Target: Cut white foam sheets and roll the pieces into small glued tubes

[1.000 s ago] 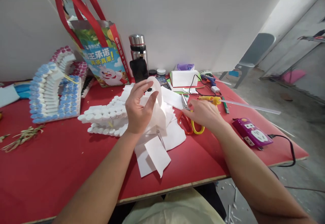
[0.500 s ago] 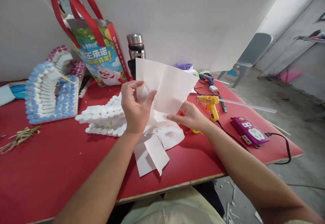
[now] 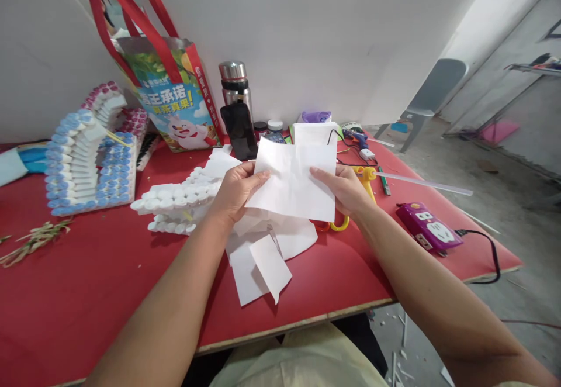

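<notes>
A creased sheet of white paper [image 3: 293, 182] is stretched between my two hands above the table. My left hand [image 3: 240, 189] pinches its left edge, thumb on the near face. On the right edge, my right hand [image 3: 344, 189] grips it the same way. Below lie loose white paper pieces [image 3: 249, 273], some overlapping. Left of the sheet sits a white model of bundled rolls [image 3: 175, 200], partly hidden by my left arm. Scissors with red and yellow handles [image 3: 339, 223] peek out under my right hand.
A yellow glue gun [image 3: 367, 181] and a purple power strip [image 3: 429, 228] with a black cord lie right on the red table [image 3: 144, 311]. A phone [image 3: 239, 131], a steel flask [image 3: 234, 74] and a shopping bag [image 3: 175, 92] stand behind. A blue-and-white model [image 3: 87, 168] stands left.
The paper has come down and flattened out, facing me. My right hand has moved up from below the sheet to its right edge. My left hand has shifted slightly lower.
</notes>
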### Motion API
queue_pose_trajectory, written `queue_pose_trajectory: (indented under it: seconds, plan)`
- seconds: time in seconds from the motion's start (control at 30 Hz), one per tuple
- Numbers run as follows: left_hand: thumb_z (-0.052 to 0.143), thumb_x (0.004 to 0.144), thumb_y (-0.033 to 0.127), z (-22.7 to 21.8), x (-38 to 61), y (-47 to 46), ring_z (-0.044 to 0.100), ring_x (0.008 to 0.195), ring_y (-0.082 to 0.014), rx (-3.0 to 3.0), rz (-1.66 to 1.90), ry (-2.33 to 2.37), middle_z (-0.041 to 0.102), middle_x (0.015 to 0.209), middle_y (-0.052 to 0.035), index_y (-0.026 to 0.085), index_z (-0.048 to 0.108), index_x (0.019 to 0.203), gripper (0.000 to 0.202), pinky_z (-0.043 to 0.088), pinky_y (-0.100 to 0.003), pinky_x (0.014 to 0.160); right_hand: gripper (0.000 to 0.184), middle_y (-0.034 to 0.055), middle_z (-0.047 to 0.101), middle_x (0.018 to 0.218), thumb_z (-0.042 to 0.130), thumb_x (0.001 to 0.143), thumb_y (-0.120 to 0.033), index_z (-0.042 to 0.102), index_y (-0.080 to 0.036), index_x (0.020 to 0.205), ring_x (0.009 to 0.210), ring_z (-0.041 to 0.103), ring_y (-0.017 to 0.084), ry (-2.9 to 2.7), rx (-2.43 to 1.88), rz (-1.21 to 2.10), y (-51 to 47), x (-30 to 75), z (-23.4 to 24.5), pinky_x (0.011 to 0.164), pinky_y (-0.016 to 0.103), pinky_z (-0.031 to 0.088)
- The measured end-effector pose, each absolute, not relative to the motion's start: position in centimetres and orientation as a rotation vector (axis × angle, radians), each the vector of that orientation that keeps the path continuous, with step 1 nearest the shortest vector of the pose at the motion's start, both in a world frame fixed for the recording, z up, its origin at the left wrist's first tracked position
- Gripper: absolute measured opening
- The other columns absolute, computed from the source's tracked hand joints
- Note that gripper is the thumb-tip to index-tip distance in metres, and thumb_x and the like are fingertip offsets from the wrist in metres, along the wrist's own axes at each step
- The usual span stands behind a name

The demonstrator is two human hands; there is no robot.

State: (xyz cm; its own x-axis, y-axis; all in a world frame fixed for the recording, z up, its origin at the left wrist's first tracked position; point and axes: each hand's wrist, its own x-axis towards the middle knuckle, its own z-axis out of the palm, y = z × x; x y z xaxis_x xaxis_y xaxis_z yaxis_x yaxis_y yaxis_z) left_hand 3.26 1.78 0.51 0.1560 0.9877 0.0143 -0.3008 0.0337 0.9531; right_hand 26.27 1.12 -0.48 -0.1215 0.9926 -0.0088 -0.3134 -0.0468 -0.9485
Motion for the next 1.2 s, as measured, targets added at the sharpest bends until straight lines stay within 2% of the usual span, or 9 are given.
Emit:
queue_pose_trajectory:
  seconds: [0.17, 0.4, 0.53, 0.63, 0.73, 0.83, 0.93, 1.07, 1.2]
  plan:
    - [0.086, 0.069, 0.03, 0.0, 3.3, 1.9, 0.074, 0.079, -0.0243, 1.052, 1.17, 0.819, 0.079, 0.093, -0.0089, 0.015, 0.078, 0.099, 0.035, 0.058, -0.037, 0.076, 0.029, 0.0074, 0.08, 0.095, 0.091, 0.064, -0.033, 0.081, -0.018, 0.086, 0.078, 0.074, 0.022, -1.107, -0.948, 1.483, 1.5, 27.1, -0.8, 0.074, 0.036, 0.062]
    - [0.086, 0.072, 0.026, -0.4, 2.8, 2.1, 0.074, 0.083, -0.0212, 1.113, 1.154, 0.772, 0.08, 0.096, -0.0064, 0.018, 0.079, 0.102, 0.032, 0.058, -0.034, 0.082, 0.03, 0.0067, 0.08, 0.085, 0.092, 0.062, -0.031, 0.08, -0.017, 0.086, 0.071, 0.073, 0.021, -1.128, -0.911, 1.505, 1.7, 27.9, -0.2, 0.067, 0.034, 0.061]
    - [0.084, 0.074, 0.026, -0.3, 2.6, 2.0, 0.073, 0.083, -0.0191, 1.157, 1.164, 0.764, 0.08, 0.094, -0.0055, 0.019, 0.08, 0.097, 0.024, 0.056, -0.031, 0.081, 0.027, 0.0063, 0.08, 0.085, 0.09, 0.064, -0.03, 0.08, -0.018, 0.086, 0.071, 0.073, 0.021, -1.109, -0.883, 1.532, 1.7, 28.0, -0.1, 0.065, 0.033, 0.06]
    - [0.084, 0.072, 0.024, -0.4, 2.5, 2.1, 0.073, 0.083, -0.0199, 1.161, 1.184, 0.786, 0.079, 0.09, -0.0055, 0.019, 0.081, 0.091, 0.02, 0.055, -0.032, 0.082, 0.026, 0.0051, 0.079, 0.087, 0.089, 0.064, -0.027, 0.08, -0.019, 0.087, 0.072, 0.073, 0.021, -1.077, -0.875, 1.538, 1.6, 28.0, 0.0, 0.069, 0.034, 0.06]
    - [0.082, 0.07, 0.023, -0.4, 2.4, 2.1, 0.072, 0.083, -0.0208, 1.152, 1.184, 0.8, 0.079, 0.09, -0.0062, 0.019, 0.081, 0.087, 0.018, 0.055, -0.032, 0.08, 0.021, 0.0041, 0.079, 0.085, 0.085, 0.066, -0.025, 0.08, -0.021, 0.086, 0.069, 0.071, 0.02, -1.082, -0.881, 1.522, 1.6, 28.0, 0.2, 0.067, 0.034, 0.059]
    - [0.077, 0.072, 0.021, -0.4, 2.2, 2.3, 0.069, 0.076, -0.018, 1.173, 1.164, 0.803, 0.077, 0.087, -0.0058, 0.018, 0.08, 0.081, 0.011, 0.052, -0.027, 0.069, 0.016, 0.0035, 0.076, 0.079, 0.08, 0.067, -0.024, 0.079, -0.021, 0.083, 0.063, 0.068, 0.018, -1.165, -0.88, 1.504, 1.6, 28.2, 0.4, 0.056, 0.03, 0.055]
    - [0.072, 0.072, 0.019, -0.6, 2.1, 2.4, 0.064, 0.066, -0.0143, 1.172, 1.182, 0.809, 0.073, 0.077, -0.004, 0.018, 0.078, 0.075, 0.007, 0.047, -0.023, 0.059, 0.013, 0.0028, 0.074, 0.078, 0.079, 0.067, -0.023, 0.078, -0.02, 0.079, 0.062, 0.065, 0.016, -1.208, -0.879, 1.508, 1.6, 28.3, 0.5, 0.053, 0.026, 0.051]
    - [0.07, 0.07, 0.015, -0.9, 2.0, 2.5, 0.062, 0.063, -0.0137, 1.165, 1.155, 0.777, 0.072, 0.073, -0.0042, 0.018, 0.078, 0.076, 0.011, 0.047, -0.023, 0.06, 0.01, 0.0028, 0.073, 0.083, 0.079, 0.07, -0.024, 0.077, -0.019, 0.078, 0.065, 0.065, 0.014, -1.252, -0.839, 1.524, 1.6, 28.4, 0.6, 0.055, 0.025, 0.05]
    - [0.067, 0.069, 0.016, -0.7, 1.7, 2.5, 0.062, 0.063, -0.0137, 1.219, 1.143, 0.794, 0.072, 0.073, -0.0055, 0.016, 0.079, 0.076, 0.014, 0.045, -0.023, 0.059, 0.007, 0.0032, 0.072, 0.083, 0.072, 0.077, -0.024, 0.076, -0.019, 0.081, 0.066, 0.065, 0.015, -1.391, -0.824, 1.466, 1.8, 28.8, 0.4, 0.057, 0.025, 0.05]
